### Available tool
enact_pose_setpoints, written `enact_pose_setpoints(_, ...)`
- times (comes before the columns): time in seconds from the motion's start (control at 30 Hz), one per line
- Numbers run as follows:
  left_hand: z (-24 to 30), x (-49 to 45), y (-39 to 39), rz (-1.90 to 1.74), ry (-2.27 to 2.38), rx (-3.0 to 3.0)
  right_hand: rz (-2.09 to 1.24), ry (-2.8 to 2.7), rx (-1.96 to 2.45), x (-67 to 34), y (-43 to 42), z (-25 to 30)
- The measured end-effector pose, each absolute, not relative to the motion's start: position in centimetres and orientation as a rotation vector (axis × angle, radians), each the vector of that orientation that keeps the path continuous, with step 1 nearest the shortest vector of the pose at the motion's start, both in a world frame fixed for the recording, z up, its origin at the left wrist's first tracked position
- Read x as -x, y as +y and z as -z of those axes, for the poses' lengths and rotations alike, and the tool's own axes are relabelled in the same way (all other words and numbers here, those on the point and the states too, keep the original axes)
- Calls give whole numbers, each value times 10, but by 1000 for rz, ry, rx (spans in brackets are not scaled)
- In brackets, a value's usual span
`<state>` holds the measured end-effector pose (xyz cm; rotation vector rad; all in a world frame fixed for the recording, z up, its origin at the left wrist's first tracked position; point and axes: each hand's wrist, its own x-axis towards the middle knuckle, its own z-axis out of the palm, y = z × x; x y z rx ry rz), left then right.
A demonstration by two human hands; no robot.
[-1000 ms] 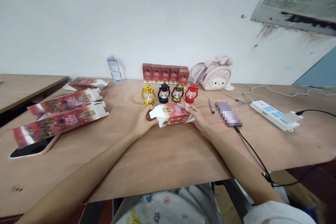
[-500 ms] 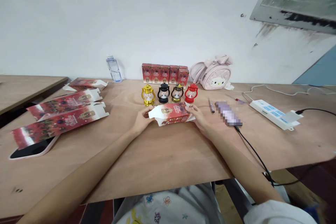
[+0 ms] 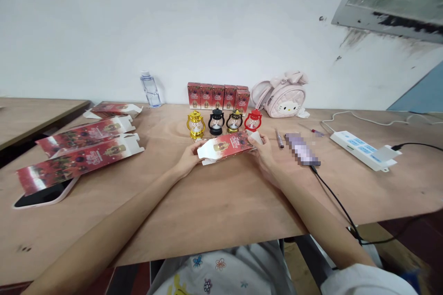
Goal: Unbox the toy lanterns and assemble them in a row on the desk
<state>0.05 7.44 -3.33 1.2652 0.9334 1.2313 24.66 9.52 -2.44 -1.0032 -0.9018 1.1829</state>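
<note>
A red printed cardboard box [image 3: 229, 144] with white end flaps is held between my two hands, just above the table. My left hand [image 3: 188, 158] is closed on its left end, beside an open white flap. At the other end, my right hand [image 3: 264, 153] grips the box by a white flap, its thumb and fingers bent around it. Right behind the box stand small lanterns in a row: a gold one [image 3: 196, 125], a black one [image 3: 216, 122], a bronze one [image 3: 234, 121] and a red one [image 3: 253, 120].
Flattened red cartons [image 3: 83, 159] lie at left, partly over a phone [image 3: 43, 197]. Several finished boxes [image 3: 218, 97] line the wall, between a bottle [image 3: 151, 90] and a pink bag [image 3: 285, 101]. At right are a screwdriver [image 3: 279, 138], a blurred phone [image 3: 302, 149] and a power strip [image 3: 363, 150].
The box has been tilted, so its lettered front side no longer shows and the top print faces me more. My right-hand fingers have shifted at the right end flap.
</note>
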Motion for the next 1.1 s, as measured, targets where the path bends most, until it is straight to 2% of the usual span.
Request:
enact_pose_setpoints(0.27, 42, 0, 75, -1323, 1254, -1583, -1430, -768, 674, -226, 79, 23)
enact_pose_setpoints(0.57, 35, -2, 63, -1279, 1248, -1966, -1665, -710, 757, -213, 68, 27)
enact_pose_setpoints(0.73, 32, -8, 62, -1257, 1030, -1786, -1596, -639, 773, -217, 72, 26)
enact_pose_setpoints(0.93, 24, -12, 55, -891, 831, -1404, -1533, -667, 768, -221, 74, 26)
enact_pose_setpoints(1.1, 22, -11, 54, -887, 835, -1213, -1574, -753, 878, -218, 67, 24)
